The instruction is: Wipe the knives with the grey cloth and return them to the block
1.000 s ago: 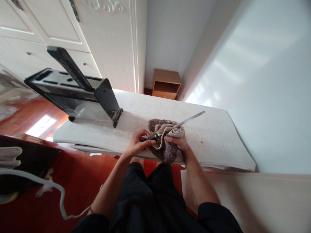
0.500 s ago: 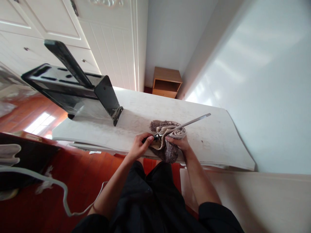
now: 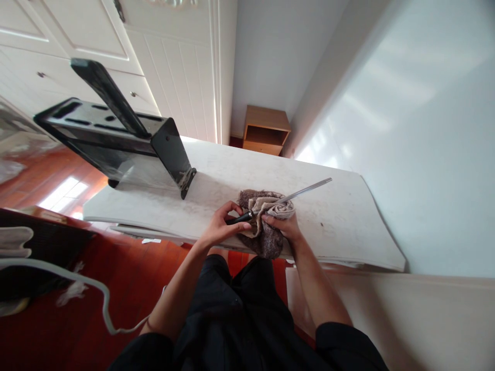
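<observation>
A honing steel (image 3: 305, 190) with a black handle and a slim metal rod runs through a folded brown and beige towel (image 3: 270, 242). My left hand (image 3: 224, 224) holds the handle loosely, thumb below it and bent fingers above. Around the towel and the rod inside it, my right hand (image 3: 284, 225) is closed, its thumb on top. Out of the towel, the rod's far end points up and to the right. Part of the rod is hidden by the cloth.
On the left of the white board (image 3: 340, 221) stands a black slotted knife holder (image 3: 166, 154) with a tall upright arm. Behind are white cabinets (image 3: 178, 77) and a small wooden cabinet (image 3: 266, 116). A white hose (image 3: 104, 304) hangs at lower left.
My left hand has loosened on the handle, its thumb and fingers now further apart. The honing steel's tip has shifted slightly left. My right hand stays on the towel.
</observation>
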The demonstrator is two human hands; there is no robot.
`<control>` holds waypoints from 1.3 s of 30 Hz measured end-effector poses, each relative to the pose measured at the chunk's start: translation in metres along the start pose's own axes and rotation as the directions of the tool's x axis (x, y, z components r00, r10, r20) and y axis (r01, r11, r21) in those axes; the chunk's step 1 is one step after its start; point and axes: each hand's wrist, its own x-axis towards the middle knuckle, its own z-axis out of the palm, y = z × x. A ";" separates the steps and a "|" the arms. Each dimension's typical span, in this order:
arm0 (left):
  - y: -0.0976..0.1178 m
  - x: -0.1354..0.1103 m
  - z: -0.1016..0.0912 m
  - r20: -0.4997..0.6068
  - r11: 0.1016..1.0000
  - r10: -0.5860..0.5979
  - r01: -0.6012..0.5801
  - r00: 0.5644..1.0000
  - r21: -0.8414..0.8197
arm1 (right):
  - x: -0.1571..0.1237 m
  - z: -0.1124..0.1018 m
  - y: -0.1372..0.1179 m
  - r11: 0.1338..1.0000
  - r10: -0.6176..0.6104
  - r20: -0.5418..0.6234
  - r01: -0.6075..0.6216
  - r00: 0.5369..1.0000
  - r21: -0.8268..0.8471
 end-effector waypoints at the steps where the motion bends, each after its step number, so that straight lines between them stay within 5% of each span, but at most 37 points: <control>1: 0.000 -0.001 0.000 0.007 0.999 -0.014 0.014 1.000 -0.030 | 0.000 0.000 0.000 1.000 0.004 -0.004 -0.004 1.000 0.004; 7: 0.002 -0.001 0.003 -0.081 0.985 -0.098 0.085 0.992 -0.147 | 0.000 -0.002 0.003 0.999 0.040 -0.017 -0.039 0.999 0.015; 14: 0.000 -0.004 0.014 -0.204 0.997 0.070 -0.066 0.976 0.027 | 0.001 -0.002 0.002 0.999 0.023 -0.027 -0.022 0.999 0.044; 19: -0.003 -0.004 0.015 -0.124 0.956 0.190 -0.154 0.974 0.251 | -0.001 -0.003 0.005 0.998 0.055 -0.053 -0.053 0.997 0.036; 25: 0.003 -0.004 0.017 -0.037 0.898 0.201 -0.169 0.979 0.406 | -0.002 -0.003 0.005 0.997 0.062 -0.056 -0.059 0.997 0.053; 32: 0.007 -0.001 0.016 0.021 0.942 0.135 -0.135 0.991 0.306 | -0.003 -0.002 0.006 0.996 0.064 -0.061 -0.060 0.996 0.065; 39: 0.003 0.002 0.016 -0.115 0.991 0.041 -0.025 0.992 0.134 | -0.002 0.000 0.005 0.998 0.042 -0.089 -0.038 0.995 0.049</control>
